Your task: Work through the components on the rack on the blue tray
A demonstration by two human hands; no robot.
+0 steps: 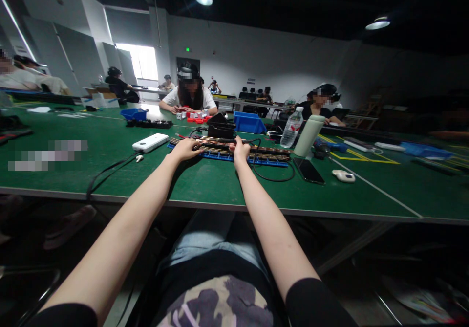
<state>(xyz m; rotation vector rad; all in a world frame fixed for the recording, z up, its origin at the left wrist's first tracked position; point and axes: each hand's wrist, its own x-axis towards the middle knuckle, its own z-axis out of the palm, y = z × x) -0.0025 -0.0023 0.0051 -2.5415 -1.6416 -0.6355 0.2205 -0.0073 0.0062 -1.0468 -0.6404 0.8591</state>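
Observation:
A long blue rack [252,161] lies across the table in front of me, carrying rows of thin copper-coloured and dark strips [271,154]. Over its left part is my left hand [186,149], fingers bent together and pointing inward at the strips. My right hand [240,151] is at the middle of the rack, its fingers curled and the thumb side up. Whatever either hand's fingertips hold is too small to make out. Just behind the hands stands a black bin [221,125]. A black cable [273,179] loops by the rack's right end.
Left of the rack lies a white power bank [150,142] with an earbud [139,159]. A water bottle [291,127], a pale green flask [309,136], a phone [309,170] and an earbud case [343,176] are at right. A co-worker [188,92] sits opposite, near a blue bin [249,122].

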